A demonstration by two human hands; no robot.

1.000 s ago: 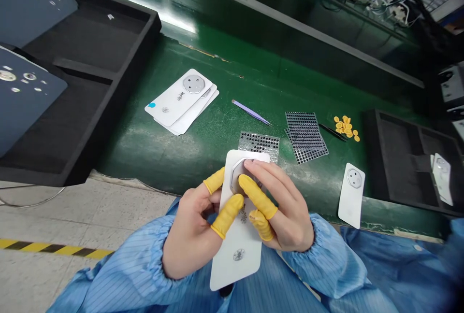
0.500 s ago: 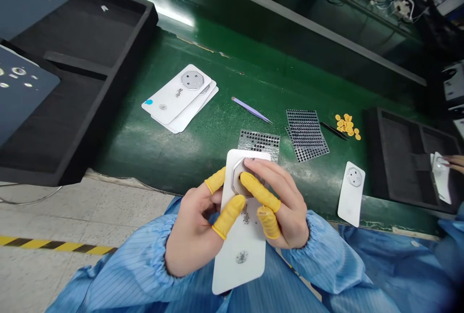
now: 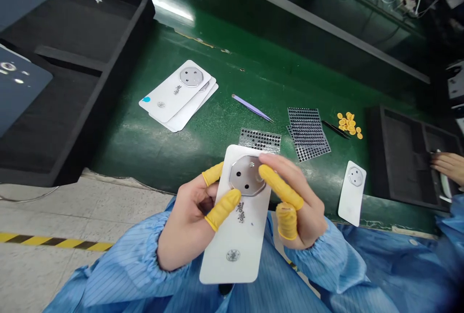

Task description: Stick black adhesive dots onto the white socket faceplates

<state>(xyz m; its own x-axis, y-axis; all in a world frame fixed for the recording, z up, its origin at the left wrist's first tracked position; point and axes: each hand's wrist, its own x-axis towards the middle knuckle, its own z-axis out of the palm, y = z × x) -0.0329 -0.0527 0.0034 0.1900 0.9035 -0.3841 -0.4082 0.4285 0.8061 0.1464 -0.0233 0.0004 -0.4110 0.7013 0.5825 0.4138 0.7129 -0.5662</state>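
Observation:
A white panel point(image 3: 224, 250) with a silver octagonal plate point(image 3: 248, 176) is gripped by my left hand point(image 3: 195, 216), thumb on its face and fingers behind it. Yellow finger cots cover several of my fingertips. My right hand point(image 3: 297, 197) is at the panel's upper right, its fingers apart and its fingertips at the plate's right edge. Two dark holes show in the plate. Just beyond the panel lies a clear sheet with black dots point(image 3: 260, 140). Purple tweezers point(image 3: 252, 108) rest farther back.
Stacked white panels point(image 3: 174, 92) lie left of centre. Dotted sheets point(image 3: 308, 132), black tweezers point(image 3: 336, 130), yellow finger cots point(image 3: 348, 123) and another panel point(image 3: 351, 194) are on the right. Black trays point(image 3: 108, 81) point(image 3: 397, 158) stand at both sides; another person's hand point(image 3: 448, 165) is at the right one.
My right hand has moved right off the middle of the plate, uncovering its holes. The held panel has shifted slightly left and up. The other person's hand has moved left over the right tray.

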